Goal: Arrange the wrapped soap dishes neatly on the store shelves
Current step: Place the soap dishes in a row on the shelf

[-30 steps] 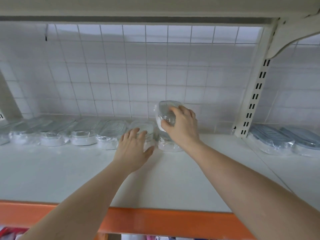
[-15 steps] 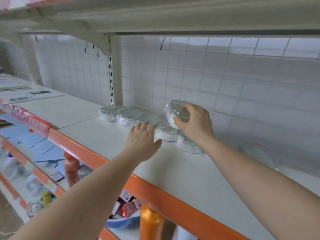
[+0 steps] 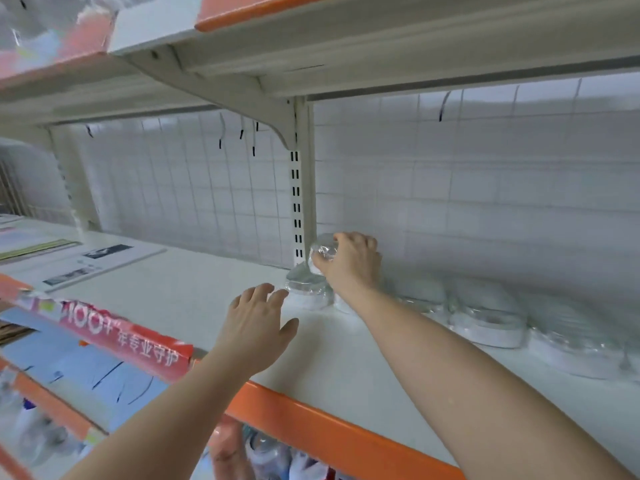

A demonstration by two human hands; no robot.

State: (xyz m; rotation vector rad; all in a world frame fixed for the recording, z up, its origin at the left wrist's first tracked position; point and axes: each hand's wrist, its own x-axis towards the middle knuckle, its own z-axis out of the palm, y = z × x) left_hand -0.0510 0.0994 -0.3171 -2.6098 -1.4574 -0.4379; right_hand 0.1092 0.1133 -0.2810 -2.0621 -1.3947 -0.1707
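We face a white store shelf [image 3: 194, 292] with an orange front edge, a white wire grid behind it and a slotted upright post [image 3: 300, 202] at twelve o'clock. At nine o'clock flat printed sheets [image 3: 100, 259] lie on the shelf. Our left hand [image 3: 258, 322] hovers just above the shelf at six o'clock, fingers spread and holding nothing, tips near the end dish [image 3: 306, 292] of the row. At one o'clock from it, our right hand [image 3: 351, 263] pinches a wrapped soap dish [image 3: 322, 252], tilted on edge and raised above that end dish, close to the post. The rest of the row [image 3: 491, 323] runs off toward three o'clock along the grid, oval white bases under crinkled, glossy clear film. We judge the held dish goes down at the row's left end, so the right hand is the nearer one.
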